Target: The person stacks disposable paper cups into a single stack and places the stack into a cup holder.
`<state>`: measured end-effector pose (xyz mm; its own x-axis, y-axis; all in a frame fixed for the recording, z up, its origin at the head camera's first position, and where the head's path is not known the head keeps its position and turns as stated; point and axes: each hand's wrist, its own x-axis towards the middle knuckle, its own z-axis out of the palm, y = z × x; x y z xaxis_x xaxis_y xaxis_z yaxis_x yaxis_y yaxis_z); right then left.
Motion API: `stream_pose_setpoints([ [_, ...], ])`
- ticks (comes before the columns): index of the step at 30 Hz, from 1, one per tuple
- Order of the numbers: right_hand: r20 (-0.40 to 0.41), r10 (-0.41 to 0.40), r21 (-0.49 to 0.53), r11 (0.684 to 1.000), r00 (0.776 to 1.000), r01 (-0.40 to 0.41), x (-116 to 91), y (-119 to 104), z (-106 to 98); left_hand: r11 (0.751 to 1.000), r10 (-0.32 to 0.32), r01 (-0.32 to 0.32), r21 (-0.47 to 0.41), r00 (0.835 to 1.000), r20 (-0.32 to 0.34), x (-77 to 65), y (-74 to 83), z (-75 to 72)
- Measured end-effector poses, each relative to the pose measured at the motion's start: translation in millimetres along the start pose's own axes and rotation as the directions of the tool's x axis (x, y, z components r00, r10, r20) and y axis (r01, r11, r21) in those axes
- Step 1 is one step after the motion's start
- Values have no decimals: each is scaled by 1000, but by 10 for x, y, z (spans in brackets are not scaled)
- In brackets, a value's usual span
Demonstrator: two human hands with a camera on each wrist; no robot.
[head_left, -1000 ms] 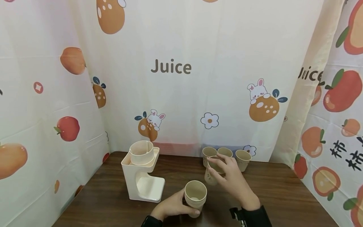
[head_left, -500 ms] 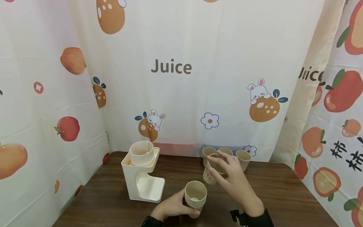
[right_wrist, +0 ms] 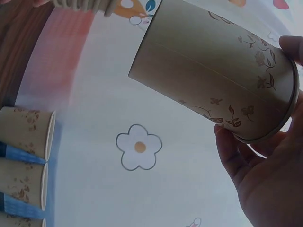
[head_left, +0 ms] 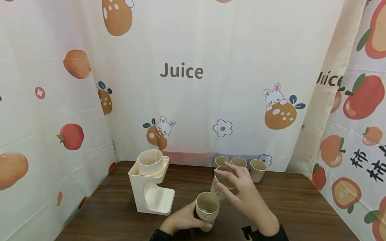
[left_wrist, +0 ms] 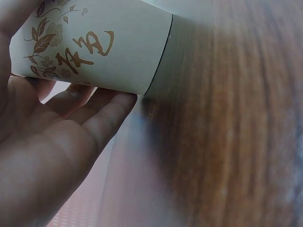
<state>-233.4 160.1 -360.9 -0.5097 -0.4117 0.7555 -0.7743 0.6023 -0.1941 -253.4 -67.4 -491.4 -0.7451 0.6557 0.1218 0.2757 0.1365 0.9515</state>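
Note:
A stack of beige paper cups [head_left: 207, 204] stands near the front of the table, and my left hand [head_left: 184, 217] grips it around the side. In the left wrist view the lowest cup [left_wrist: 90, 47] shows brown leaves and lettering, with the fingers of my left hand [left_wrist: 61, 123] curled along it. My right hand [head_left: 242, 192] holds a single paper cup [head_left: 216, 188] by its rim, just behind and right of the stack. The right wrist view shows this single cup [right_wrist: 208, 66] tilted, flower-printed, pinched between thumb and fingers of my right hand [right_wrist: 272, 165].
Three more paper cups, the rightmost cup [head_left: 257, 170] among them, stand in a row at the back. A cream stand [head_left: 138, 192] with a round cream container [head_left: 150, 162] on top is left of the stack. Printed curtains [head_left: 187, 100] enclose the brown table [head_left: 289, 204].
My right hand has brought the single cup left and closer to the stack, away from the back row. My left hand stays on the stack.

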Motion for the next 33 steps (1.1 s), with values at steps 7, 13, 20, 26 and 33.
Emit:
stream_pose_setpoints([
  [7,42,-2,48,999,999,0,3,-110,24,1000,-5,5,-8,1000,5,-10,-2,-4],
  [13,57,-44,89,995,997,39,-1,-180,105,1000,-6,6,28,1000,1,-8,11,-11],
  [20,95,-68,65,996,993,62,-3,-216,197,1000,30,-30,8,999,23,13,1,-10],
  [26,124,-72,57,996,990,65,-26,-209,248,999,44,-44,-16,998,42,17,1,-7],
  [33,179,-50,70,997,983,38,-67,-187,273,999,31,-31,-15,999,30,12,-5,-10],
])
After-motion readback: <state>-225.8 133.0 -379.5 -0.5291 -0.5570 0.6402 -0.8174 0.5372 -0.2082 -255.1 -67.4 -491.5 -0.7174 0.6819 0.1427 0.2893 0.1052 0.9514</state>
